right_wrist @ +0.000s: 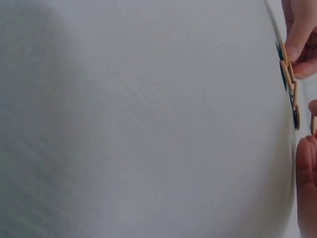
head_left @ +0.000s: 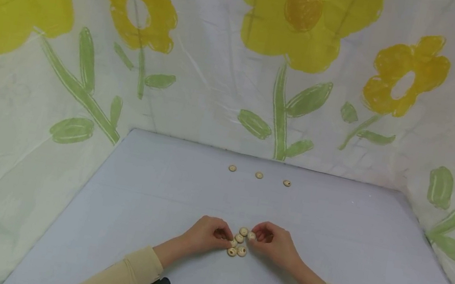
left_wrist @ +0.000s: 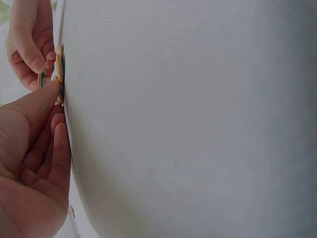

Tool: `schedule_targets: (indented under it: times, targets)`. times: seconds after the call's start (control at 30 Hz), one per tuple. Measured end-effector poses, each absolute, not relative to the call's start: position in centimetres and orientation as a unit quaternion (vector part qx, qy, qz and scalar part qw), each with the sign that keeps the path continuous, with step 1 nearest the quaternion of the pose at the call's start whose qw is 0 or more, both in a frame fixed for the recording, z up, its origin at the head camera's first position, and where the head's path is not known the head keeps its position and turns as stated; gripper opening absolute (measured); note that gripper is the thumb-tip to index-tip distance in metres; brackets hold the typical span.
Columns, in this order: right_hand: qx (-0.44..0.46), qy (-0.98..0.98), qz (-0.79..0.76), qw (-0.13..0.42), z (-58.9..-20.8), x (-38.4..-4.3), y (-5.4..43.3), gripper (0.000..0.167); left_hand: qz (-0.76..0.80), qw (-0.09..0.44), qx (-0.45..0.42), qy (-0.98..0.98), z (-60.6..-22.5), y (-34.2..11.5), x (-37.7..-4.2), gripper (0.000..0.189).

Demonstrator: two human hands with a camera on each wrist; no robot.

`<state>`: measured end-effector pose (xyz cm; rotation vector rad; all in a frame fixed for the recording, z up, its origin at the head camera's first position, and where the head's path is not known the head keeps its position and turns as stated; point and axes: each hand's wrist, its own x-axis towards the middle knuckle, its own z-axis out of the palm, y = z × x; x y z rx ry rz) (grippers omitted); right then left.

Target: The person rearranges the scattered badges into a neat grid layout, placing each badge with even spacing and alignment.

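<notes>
Several small round wooden discs with dark marks lie in a loose cluster, one being the upper disc [head_left: 243,231]. My left hand [head_left: 208,234] reaches in from the left and pinches a wooden disc [head_left: 234,243] at the cluster's edge. Opposite it, my right hand [head_left: 276,243] holds another wooden disc [head_left: 252,236] between thumb and fingers. In the left wrist view that right-hand disc [left_wrist: 41,78] appears edge-on, raised off the surface. Two more discs, a lower left one [head_left: 232,251] and a lower right one [head_left: 242,251], lie just below the left fingertips.
Along the back of the pale table [head_left: 151,169] three similar discs sit in a spaced row: a left one [head_left: 232,168], a middle one [head_left: 259,175] and a right one [head_left: 287,183]. A white curtain [head_left: 201,83] with painted yellow flowers hangs behind and beside the table.
</notes>
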<state>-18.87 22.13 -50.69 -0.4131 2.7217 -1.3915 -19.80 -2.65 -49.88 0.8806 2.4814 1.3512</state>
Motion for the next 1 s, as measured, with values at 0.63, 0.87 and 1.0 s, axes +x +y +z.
schedule_targets:
  times: [0.63, 0.87, 1.0]
  targets:
    - [-0.090, 0.869, -0.485, 0.040, -50.5, -20.6, 21.7, 0.021, 0.446, 0.094, 0.292, 0.841, -50.0, -2.6, -19.8, 0.011]
    - [-0.097, 0.868, -0.485, 0.035, -50.6, -21.6, 21.2, 0.020, 0.445, 0.091, 0.292, 0.842, -49.9, -2.6, -19.7, 0.011]
    - [-0.093, 0.869, -0.485, 0.033, -50.4, -22.1, 20.8, 0.021, 0.447, 0.090, 0.296, 0.839, -49.9, -2.6, -19.7, 0.011]
